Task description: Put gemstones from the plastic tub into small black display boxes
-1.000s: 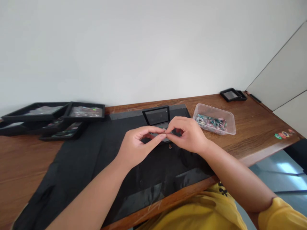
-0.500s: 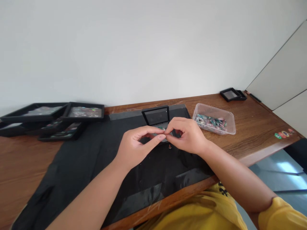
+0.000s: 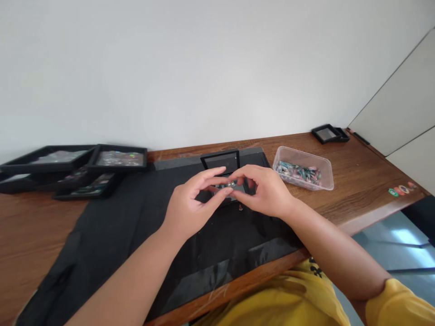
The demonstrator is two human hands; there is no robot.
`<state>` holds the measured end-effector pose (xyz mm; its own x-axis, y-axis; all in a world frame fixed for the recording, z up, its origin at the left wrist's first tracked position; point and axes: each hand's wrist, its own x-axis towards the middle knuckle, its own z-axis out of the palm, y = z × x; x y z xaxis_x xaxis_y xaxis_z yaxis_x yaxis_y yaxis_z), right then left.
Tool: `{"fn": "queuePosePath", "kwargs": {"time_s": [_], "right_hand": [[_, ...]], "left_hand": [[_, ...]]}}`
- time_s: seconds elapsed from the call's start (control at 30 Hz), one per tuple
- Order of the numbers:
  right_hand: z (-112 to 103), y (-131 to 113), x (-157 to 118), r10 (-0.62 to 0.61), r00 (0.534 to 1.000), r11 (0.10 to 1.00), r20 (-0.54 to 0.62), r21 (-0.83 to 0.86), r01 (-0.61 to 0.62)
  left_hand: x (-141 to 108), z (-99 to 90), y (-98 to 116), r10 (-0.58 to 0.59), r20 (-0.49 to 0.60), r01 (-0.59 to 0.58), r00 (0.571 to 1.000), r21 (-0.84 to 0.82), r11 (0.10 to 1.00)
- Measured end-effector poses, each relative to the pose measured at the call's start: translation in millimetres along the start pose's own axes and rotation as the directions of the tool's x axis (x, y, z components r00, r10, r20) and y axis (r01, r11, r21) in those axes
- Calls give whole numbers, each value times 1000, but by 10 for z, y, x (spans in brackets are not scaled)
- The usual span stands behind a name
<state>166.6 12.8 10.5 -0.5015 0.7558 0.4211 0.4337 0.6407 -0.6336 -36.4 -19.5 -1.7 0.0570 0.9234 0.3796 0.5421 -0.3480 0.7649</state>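
A small shiny, silvery piece (image 3: 231, 184) shows between the fingertips of my two hands, too small to make out its kind. My left hand (image 3: 192, 199) has its index finger lifted, while its thumb and another finger close in on the piece. From the other side, my right hand (image 3: 267, 190) grips it with thumb and index finger. Directly beneath is a small black case with its clear, black-rimmed lid (image 3: 220, 159) raised; the fingers partly cover its grey inside. A tiny reddish-brown bit (image 3: 240, 208) lies just in front of the case.
Black sheeting (image 3: 136, 235) covers part of the wooden table (image 3: 360, 181). To the right stands a clear plastic tub (image 3: 326, 174) of small colourful pieces. Black frames (image 3: 120, 158) are stacked at left; more black cases (image 3: 326, 134) sit at far right by the wall.
My fingertips, pressed together before, have spread apart somewhat. The left index finger has risen, and the silvery piece between the hands now shows more plainly.
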Motion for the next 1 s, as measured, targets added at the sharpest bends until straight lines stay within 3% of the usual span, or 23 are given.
{"fn": "queuePosePath", "kwargs": {"time_s": [0.47,1.0], "right_hand": [[-1,28,0,-37,999,999,-20,29,37],[3,22,-8,-90,995,996,40,16,90]], "left_hand": [[11,3,-19,1,18,-1,1000,-2,1000],[7,16,-23,-30,43,30,999,-10,999]]}}
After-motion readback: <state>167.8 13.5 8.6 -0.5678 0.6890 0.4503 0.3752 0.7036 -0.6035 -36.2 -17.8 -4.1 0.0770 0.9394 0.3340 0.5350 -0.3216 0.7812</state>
